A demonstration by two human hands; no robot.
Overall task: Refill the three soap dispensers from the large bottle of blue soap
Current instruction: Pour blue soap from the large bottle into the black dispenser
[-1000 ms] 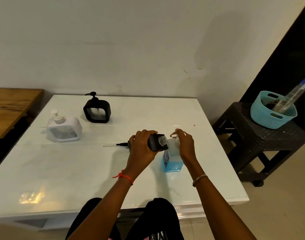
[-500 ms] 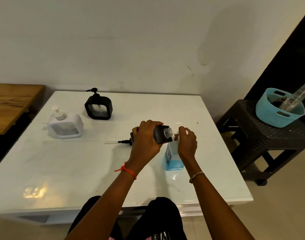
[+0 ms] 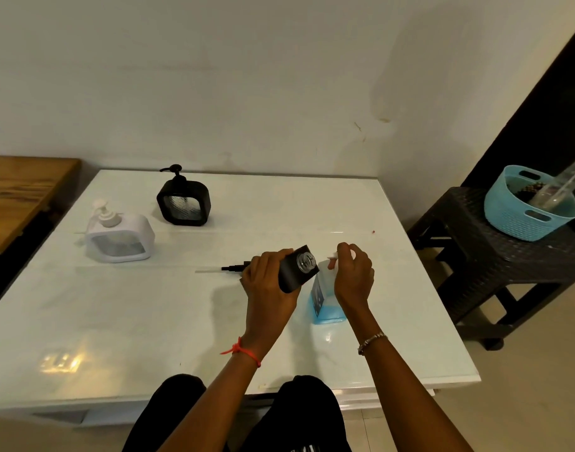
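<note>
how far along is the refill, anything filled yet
Early. Done: one black dispenser is uncapped, its pump lying on the table. In hand: the left hand tilts it beside the blue soap bottle, whose top the right hand grips. Left: the white dispenser and second black dispenser have pumps on.

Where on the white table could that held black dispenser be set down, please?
The widest bare patch of table lies near-left, between the white dispenser and the front edge, left of the left hand. The back-right, between the standing black dispenser and the right edge, is free too. It is crowded mid-table: loose pump, held black dispenser, blue soap bottle, right hand.
</note>
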